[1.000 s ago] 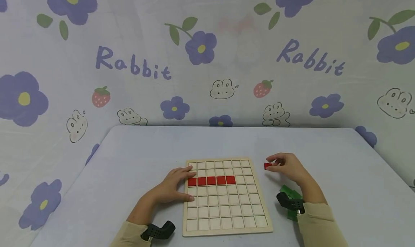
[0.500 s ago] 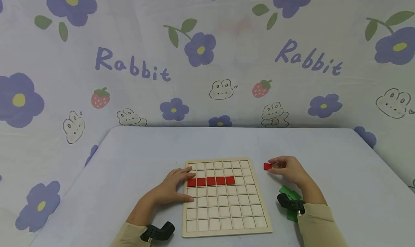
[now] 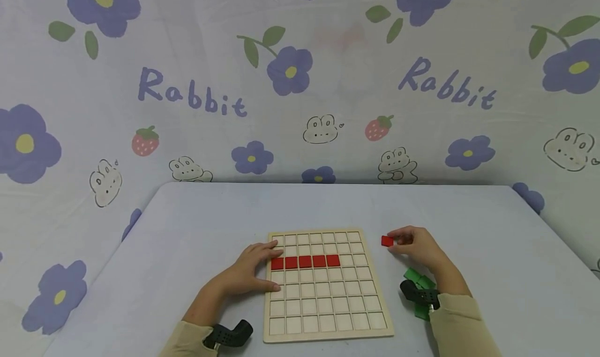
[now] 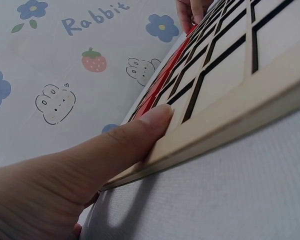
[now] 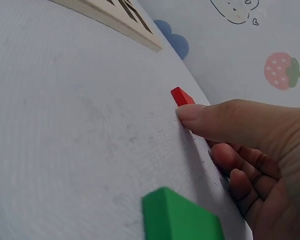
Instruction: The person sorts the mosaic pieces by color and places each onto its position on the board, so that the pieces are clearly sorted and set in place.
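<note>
A wooden grid board (image 3: pixel 328 339) lies on the white table, with several red square tiles (image 3: pixel 305 261) in a row in its third line of cells from the back. Along the board's left edge rests my left hand (image 3: pixel 246 271), fingers spread and thumb (image 4: pixel 150 125) on the rim. To the right of the board my right hand (image 3: pixel 417 245) pinches a single red tile (image 3: pixel 387 241) between thumb and fingers, just by the table top. In the right wrist view the thumb partly covers this red tile (image 5: pixel 181 96).
Several green tiles (image 3: pixel 422 281) lie beneath my right wrist, partly hidden by its black wrist camera (image 3: pixel 419 293); one green tile (image 5: pixel 180 217) looms close in the right wrist view. Behind the table (image 3: pixel 281 206) hangs a rabbit-and-flower curtain (image 3: pixel 347 96).
The red tile in my right hand has turned so its flat face shows more, and the hand has shifted slightly. My left hand stays where it was on the board.
</note>
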Motion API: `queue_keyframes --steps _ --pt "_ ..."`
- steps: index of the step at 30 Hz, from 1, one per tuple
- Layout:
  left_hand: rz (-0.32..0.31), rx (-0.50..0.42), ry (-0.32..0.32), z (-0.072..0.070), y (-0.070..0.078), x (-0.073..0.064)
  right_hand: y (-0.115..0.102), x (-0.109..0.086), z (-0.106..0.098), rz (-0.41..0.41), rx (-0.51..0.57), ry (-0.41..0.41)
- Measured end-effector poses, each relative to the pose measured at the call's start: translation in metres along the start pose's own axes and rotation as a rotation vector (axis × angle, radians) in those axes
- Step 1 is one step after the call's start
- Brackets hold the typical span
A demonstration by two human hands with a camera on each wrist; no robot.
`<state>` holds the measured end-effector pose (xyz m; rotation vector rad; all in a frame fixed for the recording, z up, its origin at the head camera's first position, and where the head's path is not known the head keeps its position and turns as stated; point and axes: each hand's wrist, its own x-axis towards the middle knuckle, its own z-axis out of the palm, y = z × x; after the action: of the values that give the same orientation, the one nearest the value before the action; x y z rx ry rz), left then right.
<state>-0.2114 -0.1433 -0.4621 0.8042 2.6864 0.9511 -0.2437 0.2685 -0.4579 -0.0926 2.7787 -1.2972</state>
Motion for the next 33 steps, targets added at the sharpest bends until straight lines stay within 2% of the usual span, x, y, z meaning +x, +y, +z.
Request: queue_keyframes --steps 11,19,26,33 --pt "-0.006 -0.005 0.001 -0.001 0.001 0.0 0.005 0.001 0.001 -0.07 -0.061 0.031" --pt "-0.005 0.002 0.005 -0.001 0.0 0.0 0.004 0.001 0.001 -0.078 -0.111 0.038" --pt "0.001 0.001 0.005 -0.001 -0.001 0.001 0.002 0.001 -0.001 -0.075 -0.108 0.028" --pt "-0.018 -0.003 0.0 0.0 -0.002 0.001 -0.006 0.0 -0.001 -0.106 -0.096 0.008"
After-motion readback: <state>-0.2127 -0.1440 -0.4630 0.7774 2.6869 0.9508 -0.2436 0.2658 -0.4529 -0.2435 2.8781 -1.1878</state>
